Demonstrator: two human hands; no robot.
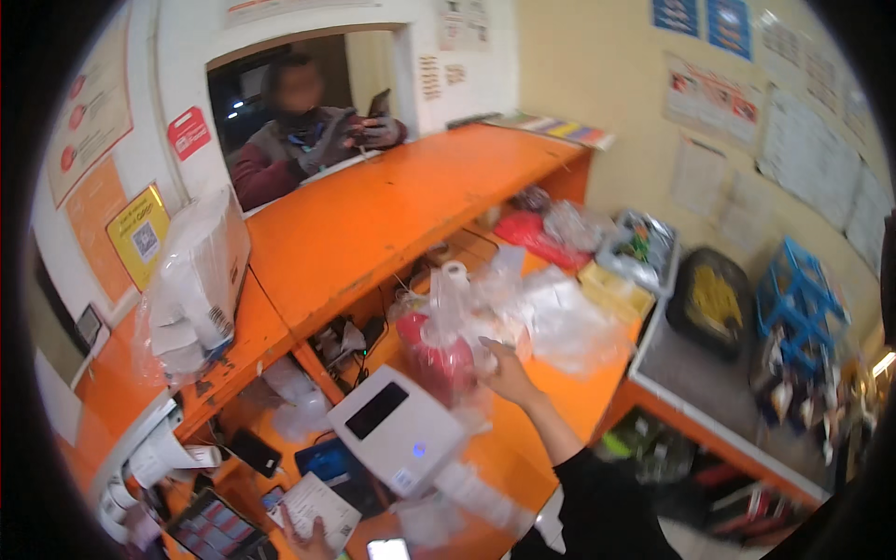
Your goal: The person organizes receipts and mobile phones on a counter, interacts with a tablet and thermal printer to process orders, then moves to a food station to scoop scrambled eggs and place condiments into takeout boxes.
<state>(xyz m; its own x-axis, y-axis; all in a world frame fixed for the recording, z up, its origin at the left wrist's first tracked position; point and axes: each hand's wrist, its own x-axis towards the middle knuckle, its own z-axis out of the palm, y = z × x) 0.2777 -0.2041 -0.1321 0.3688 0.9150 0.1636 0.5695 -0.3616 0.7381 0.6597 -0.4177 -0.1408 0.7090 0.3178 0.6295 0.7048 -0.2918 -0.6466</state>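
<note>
At the lower left, my left hand (308, 537) holds a printed white paper slip (323, 505) by its lower left part, fingers on its face. A small coloured item (273, 498) shows at the slip's left edge. My right hand (509, 374) reaches over the orange desk, fingers apart, beside a clear plastic bag (448, 297) with red contents (437, 353). The fingertips are at the bag's right side; whether they touch it is unclear. Between my hands sits a white boxy device (395, 430) with a dark display and a lit blue mark.
A raised orange counter (392, 210) runs below a window where a person (308, 133) holds a phone. Plastic sheets (574, 318) lie right of my right hand. A wrapped white package (199, 280), a tablet (220, 528), a lit phone (388, 549) and a blue rack (801, 301) are around.
</note>
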